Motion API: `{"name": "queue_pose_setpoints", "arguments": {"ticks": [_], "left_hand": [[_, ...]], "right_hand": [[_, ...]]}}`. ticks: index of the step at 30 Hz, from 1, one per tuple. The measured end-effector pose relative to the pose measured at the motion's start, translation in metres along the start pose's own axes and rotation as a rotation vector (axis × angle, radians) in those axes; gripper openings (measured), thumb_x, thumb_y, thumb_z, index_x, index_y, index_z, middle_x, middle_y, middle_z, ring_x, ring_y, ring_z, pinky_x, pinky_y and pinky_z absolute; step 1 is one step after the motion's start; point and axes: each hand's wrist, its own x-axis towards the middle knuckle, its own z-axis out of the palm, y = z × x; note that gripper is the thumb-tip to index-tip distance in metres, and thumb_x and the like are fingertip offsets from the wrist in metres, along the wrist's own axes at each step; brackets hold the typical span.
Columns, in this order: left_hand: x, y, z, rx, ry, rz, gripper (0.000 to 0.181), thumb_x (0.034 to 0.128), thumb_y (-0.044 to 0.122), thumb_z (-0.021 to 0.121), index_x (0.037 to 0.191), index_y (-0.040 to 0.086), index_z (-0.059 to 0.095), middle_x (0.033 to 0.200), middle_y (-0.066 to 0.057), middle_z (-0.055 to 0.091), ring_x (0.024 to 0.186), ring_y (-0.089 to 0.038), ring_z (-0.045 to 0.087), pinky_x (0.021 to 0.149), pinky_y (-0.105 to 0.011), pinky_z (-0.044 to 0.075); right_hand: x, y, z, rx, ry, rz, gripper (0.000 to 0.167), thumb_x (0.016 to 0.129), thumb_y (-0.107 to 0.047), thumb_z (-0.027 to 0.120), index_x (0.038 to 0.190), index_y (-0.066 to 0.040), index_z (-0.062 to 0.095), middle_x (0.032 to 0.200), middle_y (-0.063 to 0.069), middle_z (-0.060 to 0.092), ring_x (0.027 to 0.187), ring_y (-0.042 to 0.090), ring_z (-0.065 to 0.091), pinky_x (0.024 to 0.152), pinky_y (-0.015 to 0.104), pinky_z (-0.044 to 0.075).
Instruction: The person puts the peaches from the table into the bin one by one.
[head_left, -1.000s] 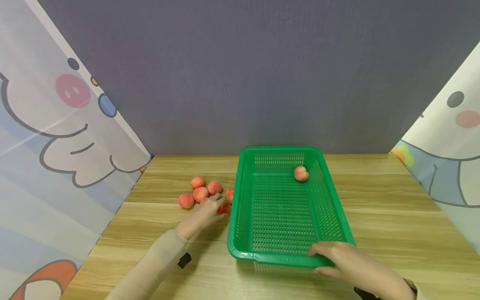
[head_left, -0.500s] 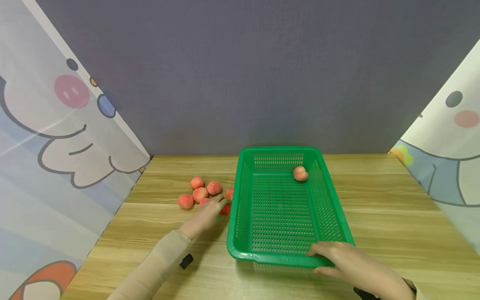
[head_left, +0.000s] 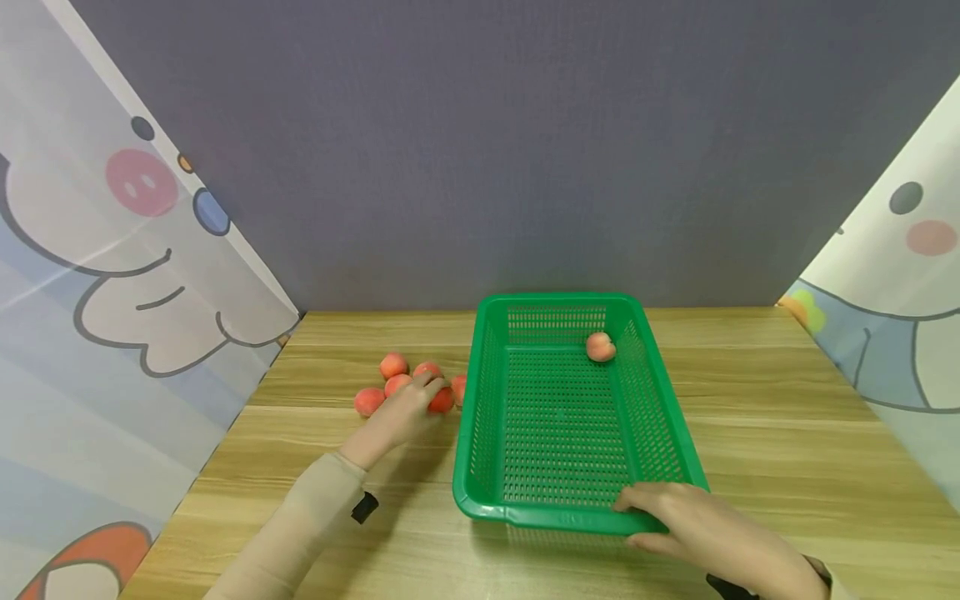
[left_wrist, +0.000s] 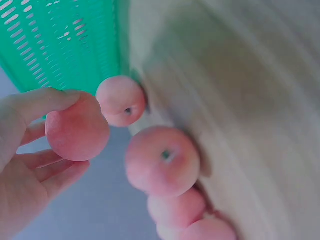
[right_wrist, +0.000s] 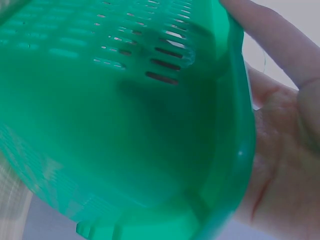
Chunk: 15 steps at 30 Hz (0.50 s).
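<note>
My left hand holds a peach between thumb and fingers, raised off the table beside the green basket. Other peaches lie loosely grouped on the table just past that hand. One of them sits close against the basket's left wall. Inside the basket, a single pale peach rests in the far right corner. My right hand grips the near rim at its right end, fingers over the edge and thumb below. Part of the peach group is hidden behind my left hand.
The wooden table extends on both sides of the basket. A dark grey panel stands at the table's back edge. Cartoon-printed curtains flank the left and right sides.
My left hand has come up and slightly left from beside the basket, with a peach in its grasp. My right hand stays on the rim, and the basket has not moved.
</note>
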Motion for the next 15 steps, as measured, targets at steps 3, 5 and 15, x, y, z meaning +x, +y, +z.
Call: {"name": "queue_pose_setpoints", "arguments": {"ticks": [3,5,15], "left_hand": [[0.003,-0.001,-0.007,0.025,0.033,0.014,0.039,0.0622,0.002,0.073,0.098,-0.001,0.058,0.097,-0.015,0.055,0.079,-0.025,0.059,0.064,-0.031,0.05],[0.006,-0.002,-0.011,0.041,0.046,0.022,0.039,0.0621,0.002,0.074,0.098,-0.001,0.059,0.097,-0.015,0.056,0.08,-0.026,0.059,0.065,-0.033,0.05],[0.019,0.004,-0.027,0.043,0.026,0.062,0.036,0.0674,0.004,0.073,0.099,-0.003,0.058,0.092,-0.013,0.055,0.076,-0.021,0.056,0.063,-0.028,0.049]], "right_hand": [[0.0,0.0,0.0,-0.001,0.006,-0.004,0.025,0.082,-0.037,0.058,0.1,-0.019,0.06,0.1,-0.003,0.062,0.089,0.014,0.06,0.066,0.027,0.05],[0.0,0.0,0.0,0.002,0.009,-0.007,0.025,0.082,-0.037,0.058,0.1,-0.019,0.06,0.099,-0.003,0.062,0.089,0.014,0.06,0.066,0.027,0.05],[0.001,0.0,0.0,0.002,0.016,-0.013,0.024,0.082,-0.034,0.06,0.099,-0.018,0.06,0.099,-0.002,0.062,0.088,0.014,0.06,0.065,0.027,0.05]]}}
